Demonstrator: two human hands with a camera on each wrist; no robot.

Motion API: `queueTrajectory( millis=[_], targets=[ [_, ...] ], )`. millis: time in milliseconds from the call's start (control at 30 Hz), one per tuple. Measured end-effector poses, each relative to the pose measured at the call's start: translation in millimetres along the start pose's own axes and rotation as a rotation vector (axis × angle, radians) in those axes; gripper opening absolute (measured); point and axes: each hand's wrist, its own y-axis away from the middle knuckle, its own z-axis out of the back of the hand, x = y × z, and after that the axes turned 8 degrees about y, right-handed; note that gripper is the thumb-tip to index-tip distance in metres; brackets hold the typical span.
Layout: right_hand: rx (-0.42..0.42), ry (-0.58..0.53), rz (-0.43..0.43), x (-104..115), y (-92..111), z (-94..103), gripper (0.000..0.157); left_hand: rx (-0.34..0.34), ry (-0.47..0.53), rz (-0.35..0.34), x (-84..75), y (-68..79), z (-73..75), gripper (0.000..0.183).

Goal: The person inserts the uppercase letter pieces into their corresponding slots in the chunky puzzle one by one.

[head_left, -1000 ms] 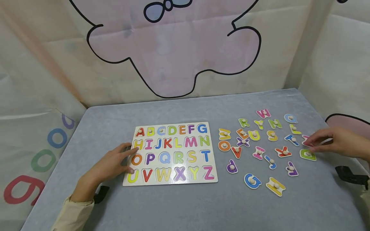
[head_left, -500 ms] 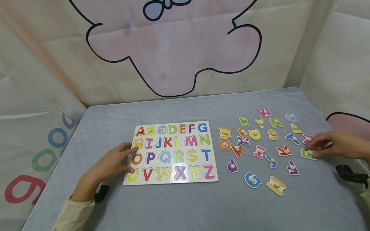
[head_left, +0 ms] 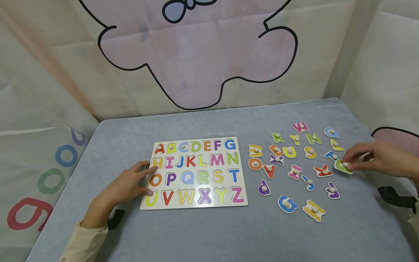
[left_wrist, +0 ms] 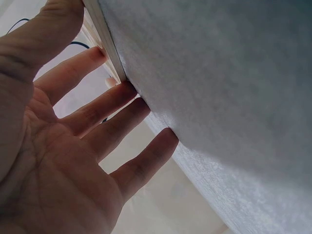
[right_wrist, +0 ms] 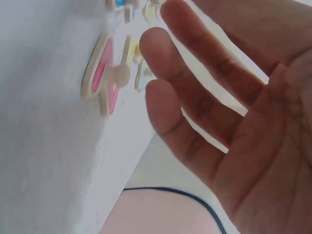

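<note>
The head view looks forward and down from above the near side of the counter (head_left: 209, 233). Both wrist views lie turned sideways, low and very near, facing along the palms of the left hand (left_wrist: 66, 146) and right hand (right_wrist: 258, 151). With the head view, the left wrist shares the edge of the alphabet board (head_left: 212, 186), the right some letter pieces (right_wrist: 102, 67)

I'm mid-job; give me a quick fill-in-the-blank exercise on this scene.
1. The left hand touches the board's ____ edge.
2. The letter piece in the right hand is coloured ____.
3. Knobbed pieces fill A, B and ____ on the board.
4. Loose letters lie to the board's ____.

Missing words: left; green; C; right.
</note>
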Motion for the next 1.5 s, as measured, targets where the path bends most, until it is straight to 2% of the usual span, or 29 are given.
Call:
queueTrajectory(
  millis=[67, 233, 467, 633, 867, 1133, 1367, 1500],
  targets=[
    [-0.024, 0.020, 0.008, 6, -2, 1.2, 0.028, 0.003, 0.003, 0.002, 0.4, 0.2, 0.0, 0.082],
    [-0.067, -0.007, 0.043, 19, -9, 3.6, 0.030, 0.003, 0.006, 0.006, 1.2, -0.1, -0.4, 0.082],
    [-0.039, 0.007, -0.027, 37, -25, 6.0, 0.024, 0.005, 0.007, 0.021, 1.5, 0.1, -0.8, 0.083],
    [-0.035, 0.002, -0.050, 48, -35, 7.6, 0.024, 0.006, 0.010, 0.005, 2.0, 0.4, -0.7, 0.083],
    [-0.105, -0.021, 0.028, 65, -54, 3.7, 0.027, 0.002, 0.010, -0.015, -0.3, -0.1, 0.1, 0.081],
    [-0.092, -0.022, 0.072, 89, -74, -0.9, 0.021, 0.000, 0.011, -0.012, -3.1, -0.3, 2.0, 0.081],
    [-0.111, -0.102, 0.185, 109, -92, -11.8, 0.022, 0.007, 0.013, 0.002, -3.7, 1.2, 1.6, 0.082],
    [-0.134, -0.072, 0.229, 120, -104, -14.6, 0.021, 0.001, 0.008, -0.002, -3.7, 1.0, 1.3, 0.082]
  ],
)
